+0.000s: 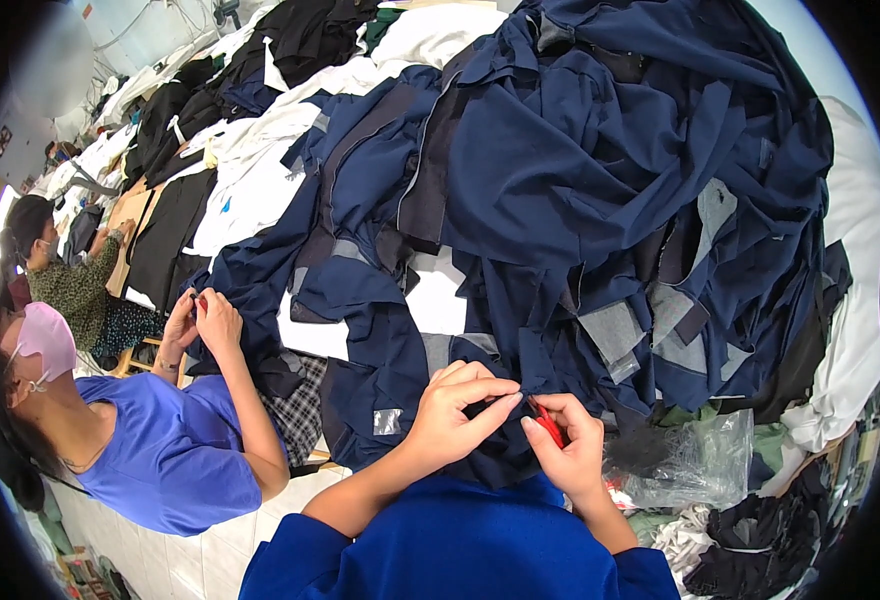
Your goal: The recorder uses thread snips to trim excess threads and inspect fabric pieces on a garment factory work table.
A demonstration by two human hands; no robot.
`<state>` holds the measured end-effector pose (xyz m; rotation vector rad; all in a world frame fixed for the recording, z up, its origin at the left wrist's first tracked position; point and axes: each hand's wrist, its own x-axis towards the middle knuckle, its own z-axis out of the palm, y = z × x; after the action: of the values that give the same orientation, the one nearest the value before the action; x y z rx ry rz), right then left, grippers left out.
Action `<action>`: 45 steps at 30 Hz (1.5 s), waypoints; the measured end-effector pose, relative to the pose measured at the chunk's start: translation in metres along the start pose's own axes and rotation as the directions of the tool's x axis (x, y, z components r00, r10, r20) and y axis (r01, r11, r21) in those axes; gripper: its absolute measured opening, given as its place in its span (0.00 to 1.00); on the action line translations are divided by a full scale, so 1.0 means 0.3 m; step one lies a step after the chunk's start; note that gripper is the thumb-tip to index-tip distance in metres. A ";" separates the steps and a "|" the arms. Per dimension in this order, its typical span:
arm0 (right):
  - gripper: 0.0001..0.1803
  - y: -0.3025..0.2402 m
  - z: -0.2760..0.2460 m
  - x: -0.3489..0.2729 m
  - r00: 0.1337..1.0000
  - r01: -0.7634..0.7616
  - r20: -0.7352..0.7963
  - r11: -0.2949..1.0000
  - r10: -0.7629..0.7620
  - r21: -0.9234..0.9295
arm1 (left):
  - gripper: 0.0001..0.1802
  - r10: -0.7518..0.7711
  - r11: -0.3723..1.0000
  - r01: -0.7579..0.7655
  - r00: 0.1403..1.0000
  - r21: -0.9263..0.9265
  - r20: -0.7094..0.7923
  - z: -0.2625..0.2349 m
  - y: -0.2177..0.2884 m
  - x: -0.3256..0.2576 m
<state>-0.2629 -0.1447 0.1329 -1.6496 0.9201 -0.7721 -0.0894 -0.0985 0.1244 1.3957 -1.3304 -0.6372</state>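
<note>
Head view: navy garment piece bunched against the wearer's front, at the near side of a big heap of navy garments; probably kept close so both hands can work one edge in plain sight. Left hand is on the cloth, likely to steady it, and right hand is just beside, red tool angled toward the left fingertips, presumably so its tip meets the cloth right where it's pinched. Left grip: thumb and index almost meeting, edge of the navy piece caught between, other fingers curved over. Right grip: thumb and fingers closed round the red tool, no gap to speak of; looks like small thread snips, but the blades are mostly hidden, so can't tell whether they're apart. Clear plastic bag near right forearm, below the heap. Co-worker in a periwinkle T-shirt on the left side, both hands raised together beside navy cloth
</note>
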 end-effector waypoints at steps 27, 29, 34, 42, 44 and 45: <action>0.13 0.011 0.005 0.001 0.999 0.001 -0.038 0.999 0.001 0.040 | 0.07 0.029 0.999 -0.028 0.999 -0.021 0.037 0.009 0.016 0.005; 0.13 0.008 0.010 0.002 1.000 0.002 -0.026 0.999 -0.001 0.042 | 0.07 -0.014 0.998 0.015 1.000 -0.060 0.016 0.016 0.015 0.002; 0.12 0.037 0.017 -0.003 0.999 0.037 -0.038 0.997 -0.035 0.071 | 0.07 -0.025 0.995 0.029 0.999 -0.097 0.045 0.015 0.014 -0.001; 0.20 0.040 0.019 -0.008 0.972 0.150 -0.221 0.936 -0.080 0.319 | 0.06 -0.121 0.960 0.143 0.987 -0.241 0.105 0.005 0.013 -0.006; 0.22 0.035 0.017 -0.007 0.948 0.229 -0.287 0.925 -0.140 0.304 | 0.06 -0.156 0.938 0.192 0.977 -0.289 0.142 0.006 0.012 -0.009; 0.21 0.033 0.015 -0.008 0.956 0.209 -0.245 0.961 -0.161 0.184 | 0.06 -0.157 0.937 0.193 0.977 -0.290 0.143 0.007 0.013 -0.009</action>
<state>-0.2622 -0.1421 0.1222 -1.4962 0.8170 -1.1679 -0.0933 -0.0960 0.1267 1.2461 -1.1483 -1.0139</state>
